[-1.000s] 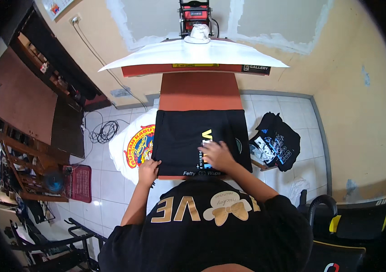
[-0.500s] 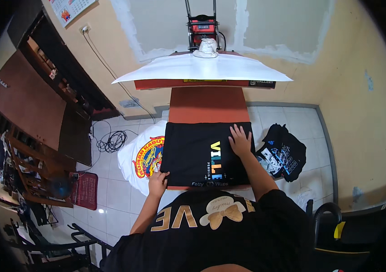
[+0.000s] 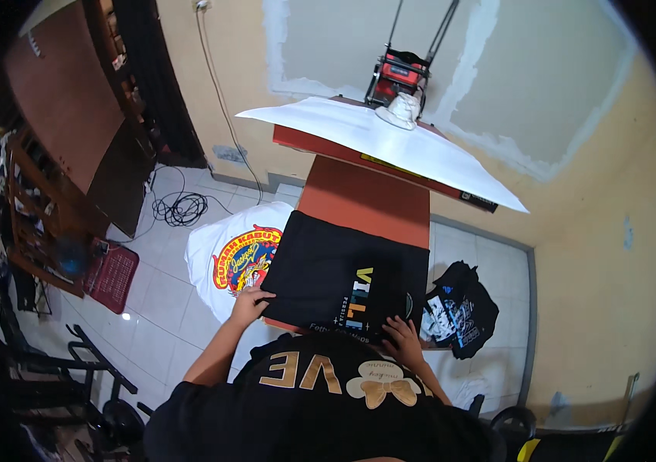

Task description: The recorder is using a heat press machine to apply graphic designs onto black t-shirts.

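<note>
A black printed T-shirt (image 3: 320,266), its lettering running down the right half, lies spread on an orange-red flat board (image 3: 366,192). My left hand (image 3: 249,306) is at the shirt's left edge, thumb and fingers closed on the cloth. Low on the right side, near my body, my right hand (image 3: 403,339) rests on the shirt with its fingers apart. Beyond the shirt, a white sheet (image 3: 389,142) covers a raised red panel of what looks like a press.
A white shirt with a colourful round print (image 3: 239,254) lies left of the board, and another black shirt (image 3: 460,308) lies right. A crumpled white cloth (image 3: 401,110) sits on the sheet. Coiled black cable (image 3: 179,208) and a dark red crate (image 3: 112,277) are on the tiled floor.
My right hand has slid from the shirt's far right corner back toward me. My left hand stays at the left edge. The whole view has tilted and shifted.
</note>
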### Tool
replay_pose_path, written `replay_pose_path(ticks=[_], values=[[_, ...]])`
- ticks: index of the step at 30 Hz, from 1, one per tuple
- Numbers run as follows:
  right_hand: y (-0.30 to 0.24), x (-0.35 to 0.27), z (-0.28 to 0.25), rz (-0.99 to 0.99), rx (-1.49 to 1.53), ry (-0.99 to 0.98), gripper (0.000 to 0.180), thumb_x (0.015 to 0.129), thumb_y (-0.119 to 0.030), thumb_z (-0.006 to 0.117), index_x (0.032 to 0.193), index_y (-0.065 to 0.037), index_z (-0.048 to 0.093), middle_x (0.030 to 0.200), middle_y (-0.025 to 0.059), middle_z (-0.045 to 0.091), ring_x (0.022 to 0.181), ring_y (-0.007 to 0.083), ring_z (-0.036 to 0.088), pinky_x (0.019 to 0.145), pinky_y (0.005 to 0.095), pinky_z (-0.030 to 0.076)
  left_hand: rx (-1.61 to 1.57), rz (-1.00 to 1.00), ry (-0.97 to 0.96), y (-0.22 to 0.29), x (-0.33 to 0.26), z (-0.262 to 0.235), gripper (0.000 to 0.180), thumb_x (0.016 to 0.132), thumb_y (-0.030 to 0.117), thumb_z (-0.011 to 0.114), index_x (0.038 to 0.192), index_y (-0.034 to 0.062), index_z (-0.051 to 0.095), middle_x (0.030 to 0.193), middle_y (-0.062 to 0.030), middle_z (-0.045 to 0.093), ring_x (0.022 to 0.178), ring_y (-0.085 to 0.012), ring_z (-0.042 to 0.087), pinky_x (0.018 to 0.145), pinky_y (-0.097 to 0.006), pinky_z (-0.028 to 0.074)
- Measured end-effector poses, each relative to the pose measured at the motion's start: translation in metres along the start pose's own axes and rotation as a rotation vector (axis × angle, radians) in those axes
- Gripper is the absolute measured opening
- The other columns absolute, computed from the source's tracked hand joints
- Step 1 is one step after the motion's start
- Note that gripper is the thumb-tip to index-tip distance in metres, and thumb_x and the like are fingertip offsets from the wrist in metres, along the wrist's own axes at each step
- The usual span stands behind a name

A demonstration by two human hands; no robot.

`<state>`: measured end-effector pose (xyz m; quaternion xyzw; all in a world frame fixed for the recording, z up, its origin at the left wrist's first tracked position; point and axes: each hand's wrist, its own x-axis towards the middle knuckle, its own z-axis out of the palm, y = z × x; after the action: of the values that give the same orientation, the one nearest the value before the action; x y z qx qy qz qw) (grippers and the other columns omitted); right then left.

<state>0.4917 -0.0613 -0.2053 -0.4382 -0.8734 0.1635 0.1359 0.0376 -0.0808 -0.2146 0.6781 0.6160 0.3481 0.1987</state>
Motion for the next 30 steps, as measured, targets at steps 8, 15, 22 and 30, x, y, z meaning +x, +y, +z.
replay_pose_path(ticks=[8,15,22,30], values=[[0.005,0.007,0.001,0.055,0.11,0.137,0.034,0.072,-0.004,0.064,0.105,-0.006,0.061,0.118,0.0137,0.057,0.118,0.0324,0.05,0.102,0.0448,0.036,-0.104,0.238,-0.082,0.075,0.058,-0.058,0.023,0.068,0.008,0.068,0.091,0.011,0.071,0.078,-0.0083,0.059,0.079,-0.0272,0.058,0.072,-0.036,0.047],[0.03,0.032,-0.044,0.418,0.466,0.164,0.009,0.081,-0.004,0.066,0.089,0.0,0.068,0.068,0.003,0.062,0.062,0.011,0.059,0.056,0.0233,0.046,-0.102,0.309,-0.056,0.095,0.061,-0.129,0.023,0.065,0.007,0.07,0.088,0.0097,0.072,0.077,-0.0083,0.06,0.075,-0.0272,0.059,0.068,-0.036,0.047],[-0.054,0.122,-0.158,0.346,0.943,0.026,0.008,0.083,-0.003,0.064,0.09,0.001,0.065,0.056,0.0038,0.058,0.044,0.0073,0.052,0.038,0.0197,0.033,-0.203,0.071,0.088,0.085,0.035,-0.223,0.015,0.067,-0.002,0.068,0.081,0.0024,0.071,0.072,-0.0077,0.062,0.068,-0.0171,0.059,0.059,-0.029,0.045],[-0.118,0.319,-0.087,0.223,0.925,-0.325,0.016,0.089,-0.018,0.062,0.094,-0.003,0.064,0.068,0.0086,0.066,0.058,0.0148,0.066,0.044,0.0226,0.046,-0.242,-0.465,0.347,-0.039,0.014,-0.271,0.011,0.084,0.004,0.063,0.09,-0.0043,0.066,0.075,-0.0084,0.065,0.044,-0.0122,0.055,0.042,-0.023,0.04]])
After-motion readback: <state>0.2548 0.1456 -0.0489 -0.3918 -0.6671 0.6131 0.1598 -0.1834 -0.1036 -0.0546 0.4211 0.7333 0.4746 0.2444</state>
